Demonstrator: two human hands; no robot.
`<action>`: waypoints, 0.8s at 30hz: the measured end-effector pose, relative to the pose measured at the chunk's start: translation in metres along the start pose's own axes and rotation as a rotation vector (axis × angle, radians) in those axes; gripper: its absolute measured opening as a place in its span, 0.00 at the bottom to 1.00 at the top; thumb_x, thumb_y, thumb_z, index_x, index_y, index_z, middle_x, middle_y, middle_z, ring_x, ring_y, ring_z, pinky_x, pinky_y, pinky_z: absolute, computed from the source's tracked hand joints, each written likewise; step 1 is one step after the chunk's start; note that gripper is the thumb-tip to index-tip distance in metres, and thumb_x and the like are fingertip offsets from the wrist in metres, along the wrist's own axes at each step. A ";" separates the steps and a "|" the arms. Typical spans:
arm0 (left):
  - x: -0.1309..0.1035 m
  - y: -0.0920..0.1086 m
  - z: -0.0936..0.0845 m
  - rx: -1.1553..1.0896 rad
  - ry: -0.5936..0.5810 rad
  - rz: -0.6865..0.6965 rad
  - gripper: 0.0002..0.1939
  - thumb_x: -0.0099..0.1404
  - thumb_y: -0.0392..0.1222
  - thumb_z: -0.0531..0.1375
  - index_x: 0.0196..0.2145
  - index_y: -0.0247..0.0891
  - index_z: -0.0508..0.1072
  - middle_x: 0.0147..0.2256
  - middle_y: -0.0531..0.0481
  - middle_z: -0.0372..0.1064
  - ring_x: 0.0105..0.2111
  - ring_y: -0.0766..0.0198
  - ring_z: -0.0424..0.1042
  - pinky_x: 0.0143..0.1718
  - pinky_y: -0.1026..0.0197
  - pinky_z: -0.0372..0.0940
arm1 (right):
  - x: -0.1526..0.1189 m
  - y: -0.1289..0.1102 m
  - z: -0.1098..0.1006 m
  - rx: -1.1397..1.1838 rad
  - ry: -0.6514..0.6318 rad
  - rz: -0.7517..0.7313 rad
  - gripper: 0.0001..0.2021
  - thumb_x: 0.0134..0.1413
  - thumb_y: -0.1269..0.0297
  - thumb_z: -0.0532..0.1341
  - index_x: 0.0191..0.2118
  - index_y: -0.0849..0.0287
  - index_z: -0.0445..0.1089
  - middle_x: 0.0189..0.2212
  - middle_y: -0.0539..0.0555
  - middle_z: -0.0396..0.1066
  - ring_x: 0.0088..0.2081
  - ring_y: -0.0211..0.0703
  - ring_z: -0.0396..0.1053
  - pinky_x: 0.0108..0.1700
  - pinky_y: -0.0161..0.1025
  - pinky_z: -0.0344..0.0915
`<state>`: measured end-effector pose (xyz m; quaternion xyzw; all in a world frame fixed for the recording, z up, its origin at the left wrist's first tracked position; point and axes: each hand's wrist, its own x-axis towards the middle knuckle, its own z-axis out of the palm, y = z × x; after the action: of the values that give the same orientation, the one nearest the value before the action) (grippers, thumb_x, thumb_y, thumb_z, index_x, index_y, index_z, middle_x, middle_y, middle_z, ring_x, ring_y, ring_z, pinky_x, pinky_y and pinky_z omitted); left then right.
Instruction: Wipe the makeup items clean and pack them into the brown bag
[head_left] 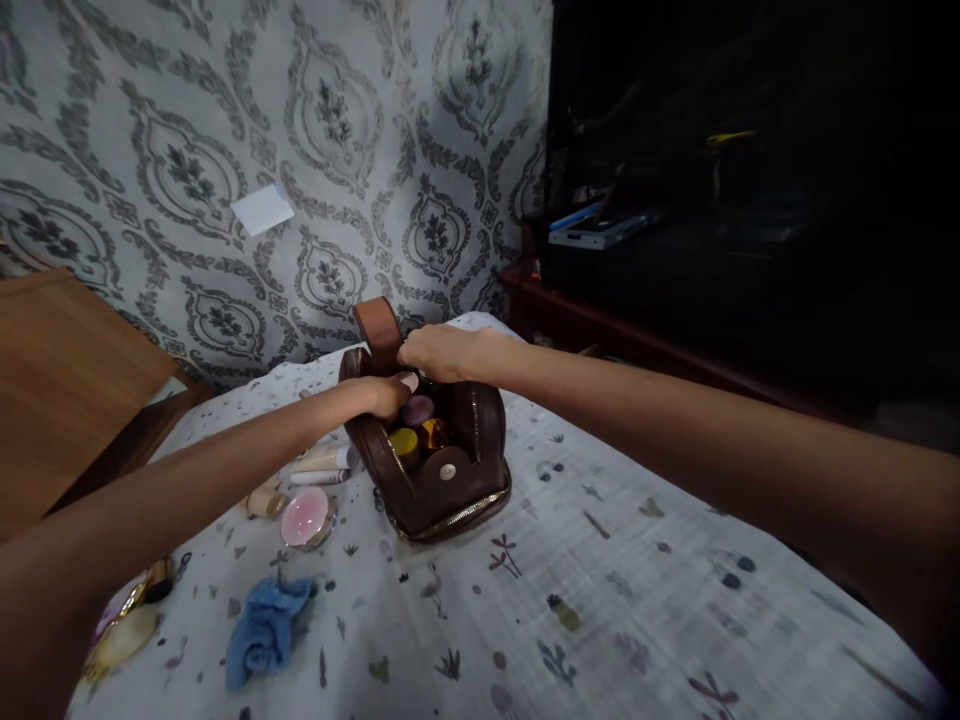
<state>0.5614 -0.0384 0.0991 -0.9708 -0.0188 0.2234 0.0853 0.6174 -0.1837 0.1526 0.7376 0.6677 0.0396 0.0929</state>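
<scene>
A dark brown zippered toiletry bag (491,435) stands unzipped on the patterned white cloth, its tan strap (379,328) rising at the back. My left hand (384,396) reaches over the left rim into the bag, fingers curled; what they grip is hidden. Over the far rim, my right hand (454,353) is closed, its fingertips pointing down and out of sight. Inside the bag lie a yellow-lidded jar (405,446), an amber-coloured item (433,433) and a round purplish item (418,409).
Left of the bag lie a pink round compact (306,517), a small beige bottle (265,501), pale tubes (322,459) and a crumpled blue cloth (266,630). Gold-trimmed items (127,625) sit at lower left. A wooden panel (67,370) and dark screen (750,200) flank the cloth.
</scene>
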 end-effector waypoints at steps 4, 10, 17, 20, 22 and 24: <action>-0.004 0.003 0.008 0.014 -0.051 -0.077 0.19 0.46 0.34 0.67 0.39 0.36 0.76 0.34 0.44 0.77 0.35 0.53 0.77 0.33 0.64 0.68 | -0.001 0.004 0.002 -0.006 0.010 -0.011 0.15 0.62 0.77 0.56 0.51 0.69 0.73 0.48 0.65 0.75 0.51 0.51 0.72 0.47 0.39 0.64; -0.011 0.001 0.015 -0.007 -0.057 -0.122 0.13 0.55 0.38 0.63 0.38 0.31 0.77 0.35 0.40 0.77 0.36 0.54 0.77 0.32 0.65 0.67 | -0.002 0.004 0.002 0.003 0.011 0.019 0.15 0.60 0.77 0.57 0.51 0.69 0.74 0.48 0.65 0.75 0.51 0.51 0.72 0.45 0.39 0.65; -0.011 0.001 0.012 -0.005 -0.078 -0.118 0.16 0.50 0.35 0.62 0.39 0.33 0.77 0.37 0.44 0.77 0.36 0.55 0.76 0.31 0.65 0.67 | 0.001 0.007 0.009 0.048 0.037 0.051 0.14 0.60 0.75 0.58 0.50 0.66 0.74 0.47 0.64 0.75 0.49 0.51 0.73 0.45 0.39 0.64; -0.010 0.001 0.010 0.007 -0.090 -0.108 0.13 0.49 0.35 0.63 0.36 0.33 0.78 0.33 0.43 0.77 0.35 0.53 0.76 0.30 0.64 0.66 | 0.003 0.009 0.012 0.054 0.044 0.039 0.14 0.60 0.75 0.58 0.49 0.67 0.74 0.47 0.65 0.75 0.49 0.52 0.73 0.45 0.40 0.64; -0.010 0.001 0.010 0.010 -0.085 -0.096 0.12 0.50 0.36 0.64 0.35 0.33 0.78 0.33 0.42 0.77 0.35 0.52 0.76 0.31 0.62 0.66 | 0.004 0.009 0.013 0.053 0.046 0.037 0.13 0.60 0.75 0.58 0.49 0.67 0.74 0.47 0.65 0.75 0.48 0.51 0.73 0.44 0.40 0.63; -0.009 0.000 0.011 0.004 -0.072 -0.081 0.11 0.50 0.37 0.64 0.34 0.33 0.77 0.32 0.42 0.77 0.36 0.51 0.76 0.32 0.62 0.67 | 0.003 0.009 0.013 0.049 0.051 0.035 0.13 0.60 0.76 0.58 0.48 0.67 0.74 0.46 0.64 0.75 0.48 0.51 0.73 0.43 0.39 0.63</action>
<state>0.5480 -0.0376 0.0932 -0.9604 -0.0608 0.2545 0.0957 0.6290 -0.1823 0.1416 0.7500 0.6575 0.0434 0.0570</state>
